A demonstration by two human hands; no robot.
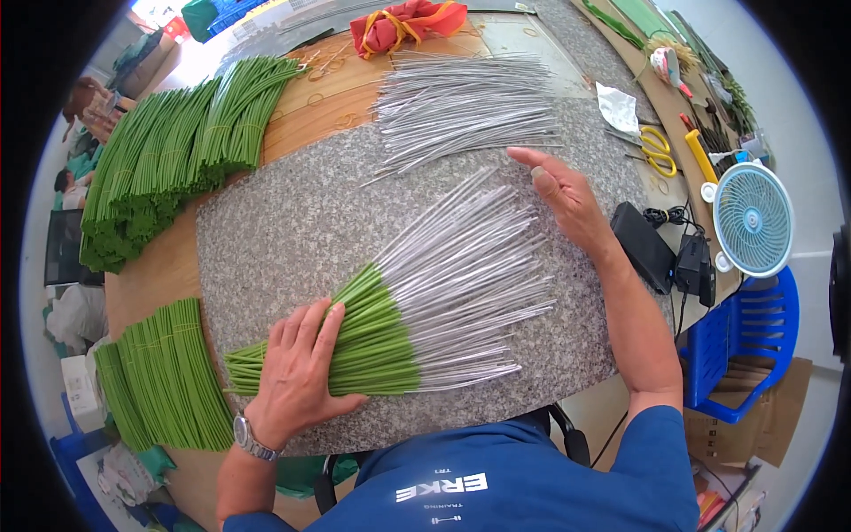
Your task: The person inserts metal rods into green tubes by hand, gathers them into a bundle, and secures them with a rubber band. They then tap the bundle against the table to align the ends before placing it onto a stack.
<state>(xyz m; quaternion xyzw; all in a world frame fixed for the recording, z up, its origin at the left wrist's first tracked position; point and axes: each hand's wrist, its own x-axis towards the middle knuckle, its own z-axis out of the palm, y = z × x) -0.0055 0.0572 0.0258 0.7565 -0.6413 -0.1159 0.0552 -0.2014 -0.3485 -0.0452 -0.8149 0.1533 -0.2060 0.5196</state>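
at centre frame, a fan of green-sleeved wires (377,341) lies on a speckled table (257,253), a person's left hand (297,365) laid over the green part, fingers slightly spread, thumb apart. the right hand (567,199), loosely open with no visible hold, is near the silver tips at right of centre. light, even palm pressure should keep strands from rolling. loose silver wires (465,111) lie above; a black box (640,244) crowds the right forearm, yellow-handled scissors (658,152) upper right.
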